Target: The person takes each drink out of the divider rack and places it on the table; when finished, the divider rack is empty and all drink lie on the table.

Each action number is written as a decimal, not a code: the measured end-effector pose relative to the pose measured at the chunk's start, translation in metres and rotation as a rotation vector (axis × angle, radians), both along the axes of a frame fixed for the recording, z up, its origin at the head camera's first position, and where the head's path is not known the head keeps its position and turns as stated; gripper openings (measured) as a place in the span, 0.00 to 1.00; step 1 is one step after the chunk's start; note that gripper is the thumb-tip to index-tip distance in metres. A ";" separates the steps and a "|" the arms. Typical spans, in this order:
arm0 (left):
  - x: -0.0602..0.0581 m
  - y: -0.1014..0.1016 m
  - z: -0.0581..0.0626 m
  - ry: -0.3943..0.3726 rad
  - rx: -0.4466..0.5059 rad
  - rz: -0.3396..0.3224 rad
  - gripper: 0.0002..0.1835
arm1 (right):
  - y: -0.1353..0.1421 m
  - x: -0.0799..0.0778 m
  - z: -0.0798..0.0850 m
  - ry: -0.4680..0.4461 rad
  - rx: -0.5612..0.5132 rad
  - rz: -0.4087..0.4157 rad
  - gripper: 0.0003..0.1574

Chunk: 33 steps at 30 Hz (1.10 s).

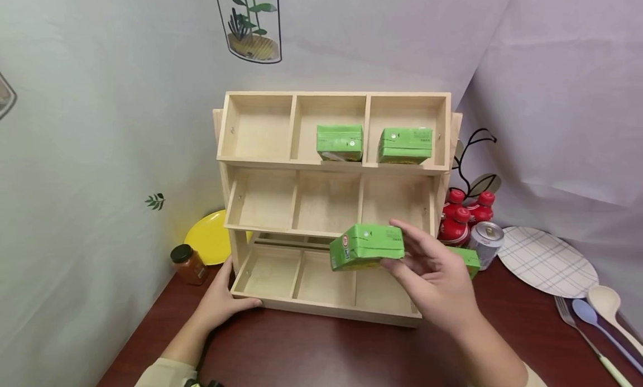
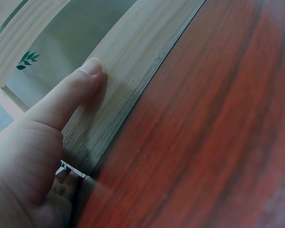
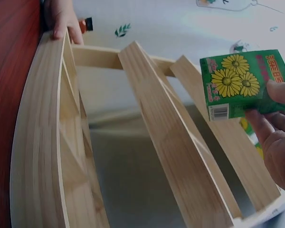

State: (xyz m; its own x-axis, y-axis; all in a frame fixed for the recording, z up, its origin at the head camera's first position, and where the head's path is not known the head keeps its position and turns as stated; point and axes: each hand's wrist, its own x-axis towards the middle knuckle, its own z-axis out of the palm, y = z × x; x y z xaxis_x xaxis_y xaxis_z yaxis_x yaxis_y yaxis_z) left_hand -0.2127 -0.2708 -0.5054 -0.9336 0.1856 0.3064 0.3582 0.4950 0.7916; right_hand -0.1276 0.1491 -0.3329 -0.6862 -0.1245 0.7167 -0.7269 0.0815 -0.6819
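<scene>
My right hand (image 1: pixel 439 278) pinches a green drink carton (image 1: pixel 369 244) by its right end, in front of the middle and lower tiers of a wooden display rack (image 1: pixel 326 310). Yellow flowers show on the face of this carton (image 3: pixel 235 80) in the right wrist view. My left hand (image 1: pixel 221 297) grips the bottom tier's left front corner, thumb (image 2: pixel 88 78) on the front board and the other fingers round the side. Two more green cartons stand in the top tier, one in the middle compartment (image 1: pixel 340 141) and one in the right compartment (image 1: pixel 406 144).
Left of the rack are a black-lidded jar (image 1: pixel 188 264) and a yellow plate (image 1: pixel 206 239). At the right stand red bottles (image 1: pixel 455 225), a silver can (image 1: pixel 486 242) and another green carton (image 1: pixel 467 259), partly hidden. A checked placemat (image 1: pixel 547 261), fork (image 1: pixel 567 314) and spoons (image 1: pixel 605 303) lie beyond.
</scene>
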 end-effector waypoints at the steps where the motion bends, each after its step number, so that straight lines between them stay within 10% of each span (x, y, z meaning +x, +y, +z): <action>1: 0.000 0.000 0.000 0.003 -0.001 -0.002 0.68 | 0.004 0.000 -0.001 0.012 -0.003 0.001 0.44; 18: 0.001 0.003 0.002 0.005 0.019 0.001 0.69 | 0.079 0.008 -0.013 -0.041 0.040 -0.214 0.40; 27: 0.016 0.014 0.032 -0.023 0.023 -0.019 0.68 | 0.102 0.003 -0.008 -0.088 0.046 -0.208 0.40; 33: 0.003 0.004 0.005 0.000 0.011 -0.008 0.70 | 0.119 0.004 -0.009 -0.110 0.046 -0.199 0.41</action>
State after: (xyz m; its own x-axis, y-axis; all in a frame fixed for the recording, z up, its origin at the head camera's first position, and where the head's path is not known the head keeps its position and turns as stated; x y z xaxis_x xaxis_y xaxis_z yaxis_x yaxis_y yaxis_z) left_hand -0.2098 -0.2664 -0.5006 -0.9321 0.1901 0.3083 0.3622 0.4831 0.7971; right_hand -0.1239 0.2679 -0.3422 -0.7739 -0.0100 0.6332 -0.6153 0.2485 -0.7481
